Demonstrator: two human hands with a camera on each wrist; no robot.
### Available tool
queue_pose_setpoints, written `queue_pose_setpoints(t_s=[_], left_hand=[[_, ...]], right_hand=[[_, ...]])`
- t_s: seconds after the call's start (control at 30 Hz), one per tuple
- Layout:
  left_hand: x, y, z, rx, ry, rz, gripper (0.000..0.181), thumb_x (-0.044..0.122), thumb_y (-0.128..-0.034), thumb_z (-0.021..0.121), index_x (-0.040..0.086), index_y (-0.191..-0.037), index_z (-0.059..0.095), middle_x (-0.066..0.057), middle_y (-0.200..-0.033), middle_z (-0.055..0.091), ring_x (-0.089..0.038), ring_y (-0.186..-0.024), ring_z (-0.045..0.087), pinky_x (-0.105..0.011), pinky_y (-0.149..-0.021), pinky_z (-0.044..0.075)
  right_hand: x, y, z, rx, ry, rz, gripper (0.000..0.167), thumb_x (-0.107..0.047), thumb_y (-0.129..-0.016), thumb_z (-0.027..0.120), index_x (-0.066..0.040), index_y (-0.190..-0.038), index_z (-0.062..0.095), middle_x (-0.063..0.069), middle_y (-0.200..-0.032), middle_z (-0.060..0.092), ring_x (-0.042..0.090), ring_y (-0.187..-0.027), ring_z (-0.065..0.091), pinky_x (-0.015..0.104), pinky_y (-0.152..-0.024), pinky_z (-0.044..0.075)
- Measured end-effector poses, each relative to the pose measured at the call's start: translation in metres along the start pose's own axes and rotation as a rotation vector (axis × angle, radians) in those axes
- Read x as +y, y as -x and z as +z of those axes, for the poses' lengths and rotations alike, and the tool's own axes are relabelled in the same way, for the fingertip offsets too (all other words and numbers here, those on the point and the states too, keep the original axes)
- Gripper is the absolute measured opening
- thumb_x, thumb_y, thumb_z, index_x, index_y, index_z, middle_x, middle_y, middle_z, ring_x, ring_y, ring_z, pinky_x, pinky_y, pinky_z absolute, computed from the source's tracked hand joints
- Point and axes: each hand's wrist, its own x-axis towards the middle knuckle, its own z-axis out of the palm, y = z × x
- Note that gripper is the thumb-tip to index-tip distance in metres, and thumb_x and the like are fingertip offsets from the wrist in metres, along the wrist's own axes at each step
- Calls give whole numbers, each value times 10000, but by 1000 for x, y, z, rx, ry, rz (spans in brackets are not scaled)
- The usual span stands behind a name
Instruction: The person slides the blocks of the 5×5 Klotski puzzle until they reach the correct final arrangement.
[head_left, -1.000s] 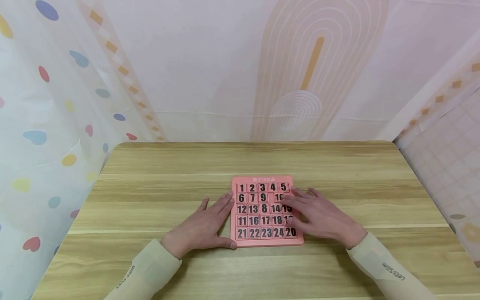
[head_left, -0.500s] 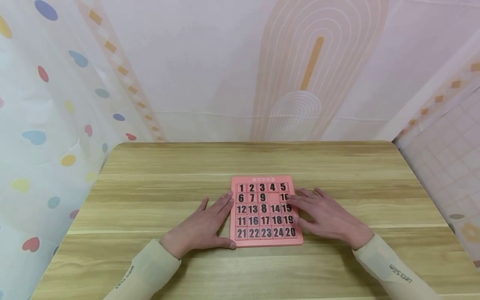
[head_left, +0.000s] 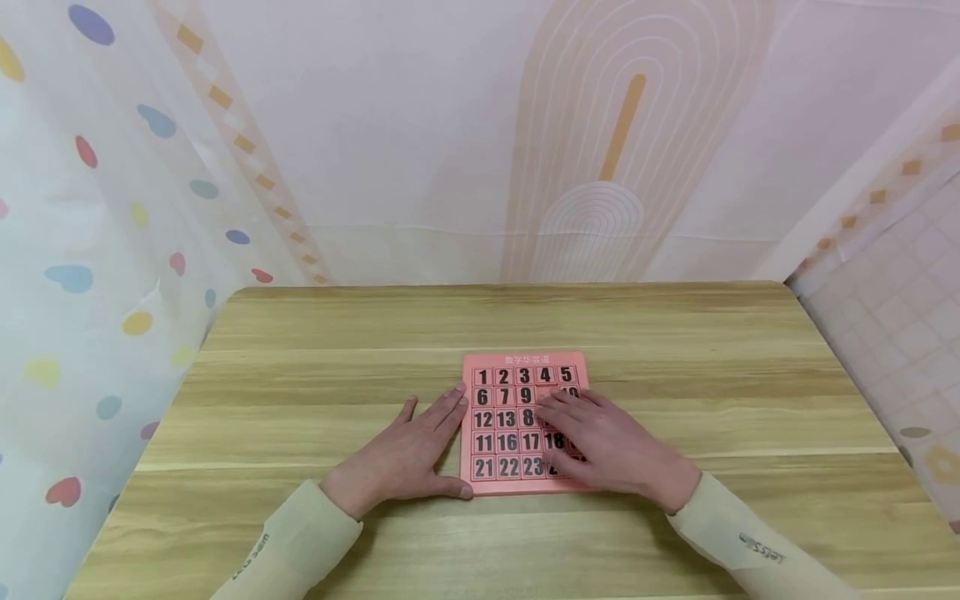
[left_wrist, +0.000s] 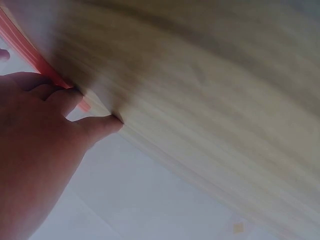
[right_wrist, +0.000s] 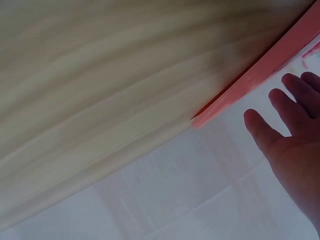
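The back wall point(head_left: 420, 142) was hung with pale, creased cloth, on which a peach arch point(head_left: 545, 142) was printed, an orange bar point(head_left: 624, 125) set within it. Both its sides were edged with orange diamonds point(head_left: 221, 97). The left wall point(head_left: 45, 208) was scattered with coloured dots and hearts; the right point(head_left: 892, 292) was lined with a faint grid. The table point(head_left: 337, 333) was banded in light wood grain, its far corners rounded. Soft light was spread throughout.
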Motion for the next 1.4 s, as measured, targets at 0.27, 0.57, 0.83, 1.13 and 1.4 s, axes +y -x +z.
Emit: queue_pose_setpoints(t_s=[0.27, 0.57, 0.83, 1.13, 1.4], left_hand=[[-1, 0, 2, 1, -3, -1, 1214, 811, -824, 624, -26, -1619, 251, -149, -1720, 127, -299, -1575, 186, -658, -1224, 171], [-1, 0, 2, 3, -5, 3, 1207, 811, -828, 620, -29, -1616, 260, -150, -1721, 131, -303, -1573, 193, -656, -1225, 175], [-1, 1, 2, 0, -2, -1, 1210, 816, -827, 614, -23, -1620, 253, -145, -1723, 122, -297, -1577, 181, -655, -1227, 168], [0, 0, 2, 5, -8, 4, 1203, 805, -829, 624, -22, -1620, 254, -149, -1721, 124, -296, -1576, 182, -653, -1225, 177], [0, 0, 2, 5, -5, 0, 1210, 800, -822, 640, -24, -1619, 253, -153, -1719, 128, -299, -1576, 184, -655, -1225, 174]], right_hand=[[-6, -11, 6, -9, 16, -6, 618, -466, -1026, 550, -55, -1487, 558, 115, -1527, 543, 320, -1446, 461, 547, -1213, 315], [-7, -15, 8, -22, 47, 3, 634, -495, -1028, 524, -71, -1498, 551, 108, -1532, 539, 326, -1451, 454, 583, -1217, 286], [-9, -16, 7, -69, 54, 28, 666, -527, -1037, 492, -85, -1535, 509, 98, -1573, 487, 318, -1482, 407, 583, -1226, 263], [-7, -13, 6, -59, 61, 18, 651, -526, -1033, 511, -89, -1513, 541, 81, -1557, 514, 308, -1469, 431, 583, -1216, 286], [-4, -10, 3, -72, 40, 29, 640, -513, -1034, 518, -80, -1506, 548, 78, -1569, 498, 311, -1488, 400, 601, -1219, 266]])
